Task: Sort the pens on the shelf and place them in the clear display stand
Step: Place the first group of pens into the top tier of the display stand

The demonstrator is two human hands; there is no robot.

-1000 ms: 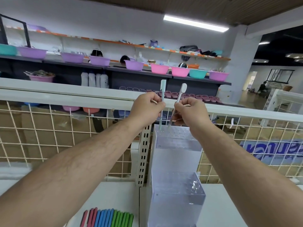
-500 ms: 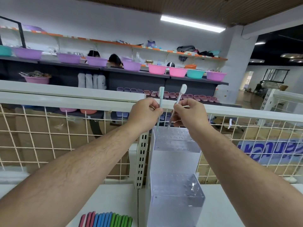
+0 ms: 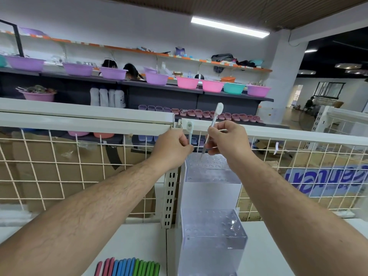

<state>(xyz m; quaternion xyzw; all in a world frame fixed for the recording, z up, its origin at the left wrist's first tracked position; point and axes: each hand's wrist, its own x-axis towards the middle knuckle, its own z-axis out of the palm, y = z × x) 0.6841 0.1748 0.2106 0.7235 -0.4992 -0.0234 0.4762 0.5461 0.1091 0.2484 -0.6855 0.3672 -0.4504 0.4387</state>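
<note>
A clear stepped display stand (image 3: 211, 198) with rows of holes stands on the white shelf against the wire grid. My left hand (image 3: 171, 148) pinches a white pen (image 3: 189, 130) held upright, its lower end down at the far left of the stand's top tier. My right hand (image 3: 229, 143) pinches a second white pen (image 3: 214, 118), tilted, with its tip just above the holes of the top tier. A row of red, blue and green pens (image 3: 129, 267) lies on the shelf at the bottom edge of the view.
A white wire grid (image 3: 59, 176) and a perforated upright post (image 3: 169, 200) stand right behind the stand. A white rail (image 3: 85, 120) runs across above them. Beyond are shelves with coloured basins (image 3: 187, 82) and people. Cardboard boxes sit behind the grid.
Both hands have dropped lower toward the stand's top tier. The left pen has gone down, so less of it shows above my fist. The right pen's tip has neared the holes.
</note>
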